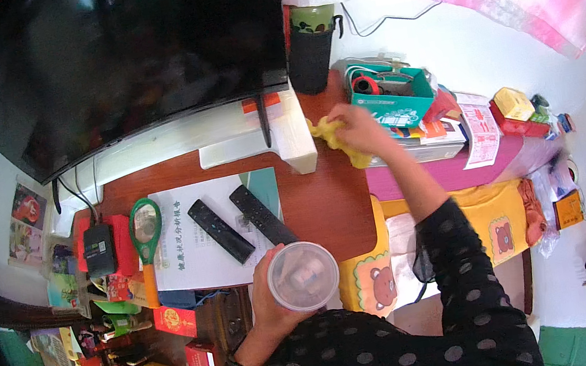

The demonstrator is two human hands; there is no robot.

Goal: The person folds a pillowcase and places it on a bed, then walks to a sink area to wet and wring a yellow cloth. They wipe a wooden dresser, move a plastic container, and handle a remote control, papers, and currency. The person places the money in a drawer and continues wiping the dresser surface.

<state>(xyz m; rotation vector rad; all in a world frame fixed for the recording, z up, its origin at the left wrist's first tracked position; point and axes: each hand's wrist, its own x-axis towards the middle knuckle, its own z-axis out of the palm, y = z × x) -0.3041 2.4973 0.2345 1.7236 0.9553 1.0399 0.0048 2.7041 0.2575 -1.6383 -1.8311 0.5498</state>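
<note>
My left hand (270, 301) grips a round clear plastic container (304, 277) with a translucent lid, close to my body. Something pale shows through the lid, too blurred to name. My right hand (361, 127) has a crumpled yellow cloth (346, 144) in its fingers, over the right part of the reddish-brown wooden tabletop (324, 206). Just beyond the cloth stands a green cardboard box (394, 101) holding a red roll and cables. Two black remote controls (221, 230) lie on a white printed document (179, 255) left of the container.
A large television (140, 53) stands at the back on a white base (298, 143). Behind the cloth is a dark tumbler (311, 51). A green-rimmed magnifying glass (146, 231) and a black set-top box (99, 249) lie at left. Yellow bear-patterned fabric (377, 283) hangs at right.
</note>
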